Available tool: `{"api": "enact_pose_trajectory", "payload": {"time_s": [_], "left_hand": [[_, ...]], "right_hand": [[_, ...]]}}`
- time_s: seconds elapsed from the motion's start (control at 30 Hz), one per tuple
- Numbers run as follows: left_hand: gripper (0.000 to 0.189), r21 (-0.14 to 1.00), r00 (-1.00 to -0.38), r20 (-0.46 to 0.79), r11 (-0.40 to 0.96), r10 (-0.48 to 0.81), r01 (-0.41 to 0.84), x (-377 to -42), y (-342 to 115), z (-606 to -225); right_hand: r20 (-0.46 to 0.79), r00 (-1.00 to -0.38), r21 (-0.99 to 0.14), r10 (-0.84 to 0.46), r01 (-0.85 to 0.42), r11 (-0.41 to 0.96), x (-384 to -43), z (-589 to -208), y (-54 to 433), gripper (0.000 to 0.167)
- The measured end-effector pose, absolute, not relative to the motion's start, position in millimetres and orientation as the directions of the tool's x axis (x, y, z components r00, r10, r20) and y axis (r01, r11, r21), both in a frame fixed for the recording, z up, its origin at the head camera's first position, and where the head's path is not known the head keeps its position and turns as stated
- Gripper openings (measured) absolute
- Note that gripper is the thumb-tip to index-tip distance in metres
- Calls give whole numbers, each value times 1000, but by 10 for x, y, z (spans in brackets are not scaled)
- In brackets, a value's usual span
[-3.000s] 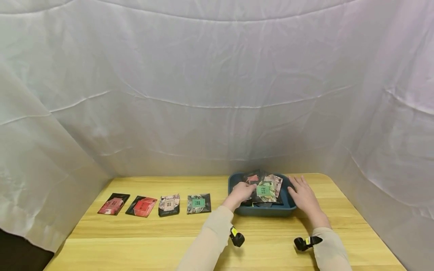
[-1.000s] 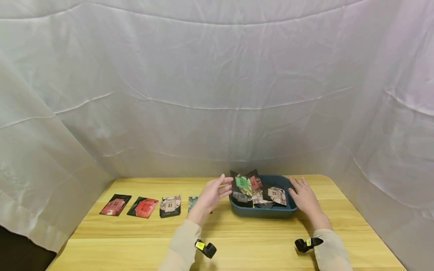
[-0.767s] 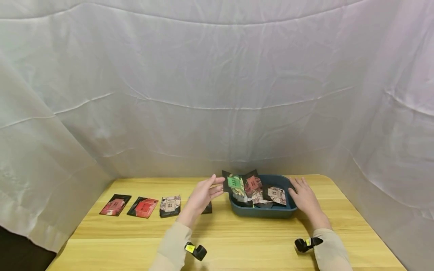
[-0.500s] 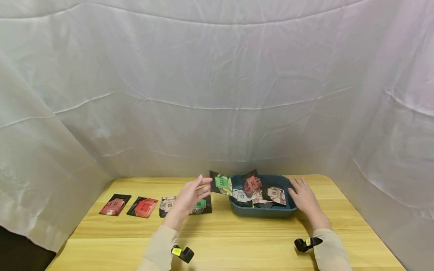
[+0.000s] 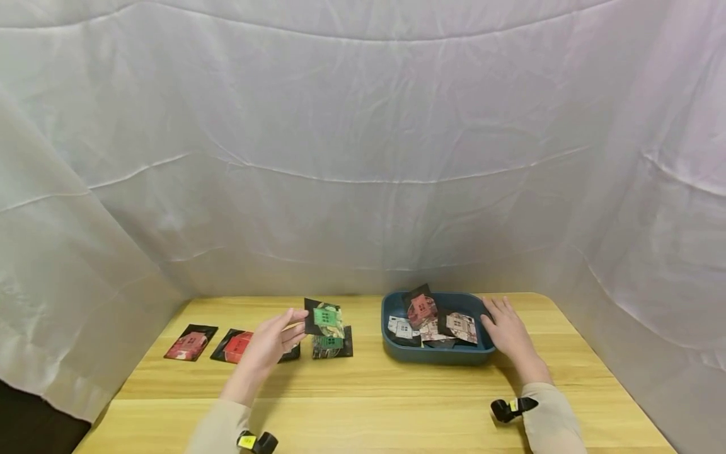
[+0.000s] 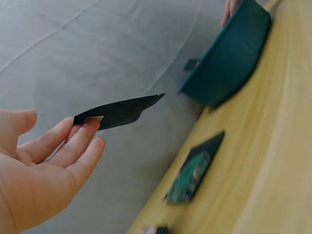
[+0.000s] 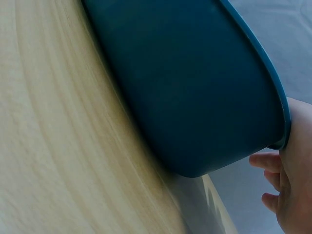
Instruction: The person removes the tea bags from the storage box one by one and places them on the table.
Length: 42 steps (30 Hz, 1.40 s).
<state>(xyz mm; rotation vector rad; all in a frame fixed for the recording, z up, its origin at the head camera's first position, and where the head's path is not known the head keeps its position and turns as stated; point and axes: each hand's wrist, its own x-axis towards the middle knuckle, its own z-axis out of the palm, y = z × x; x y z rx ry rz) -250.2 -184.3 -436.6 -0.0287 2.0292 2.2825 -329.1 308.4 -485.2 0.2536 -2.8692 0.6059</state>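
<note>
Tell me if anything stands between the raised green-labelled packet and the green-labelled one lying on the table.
Nothing visible: the left wrist view shows open space between the raised packet, held by the left hand, and the lying packet.

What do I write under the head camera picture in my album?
Left hand holds up a green-labelled packet, right hand at the blue tub.

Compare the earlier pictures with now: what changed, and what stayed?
The left hand lifted a green-labelled packet from the blue bin and carried it left, over the table. The right hand stayed at the bin's right end; the pink-labelled packet stayed put.
</note>
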Motion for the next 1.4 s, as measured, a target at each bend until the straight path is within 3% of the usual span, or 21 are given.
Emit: {"api": "enact_pose_trajectory", "payload": {"time_s": [0.37, 0.57, 0.77, 1.07, 1.4], "left_hand": [[52, 992, -995, -103, -72, -17, -102, -2269, -2389, -4520], [20, 976, -990, -126, -188, -65, -112, -2166, -2714, -4550], [33, 965, -992, -105, -251, -76, -83, -2067, -3104, -4627], [31, 951, -978, -173, -278, -116, -135, -1891, -3702, -4776], [38, 904, -901, -373, -306, -223, -299, -1735, -4097, -4786]], "right_hand": [[226, -967, -381, -121, -202, 902, -3307, -4867, 3097, 53], [217, -969, -392, -121, -200, 898, -3293, -4852, 3082, 53], [220, -968, -390, -120, -201, 899, -3285, -4850, 3081, 53], [220, -968, -393, -118, -199, 898, -3289, -4849, 3088, 53], [216, -969, -398, -118, -198, 896, -3281, -4844, 3082, 53]]}}
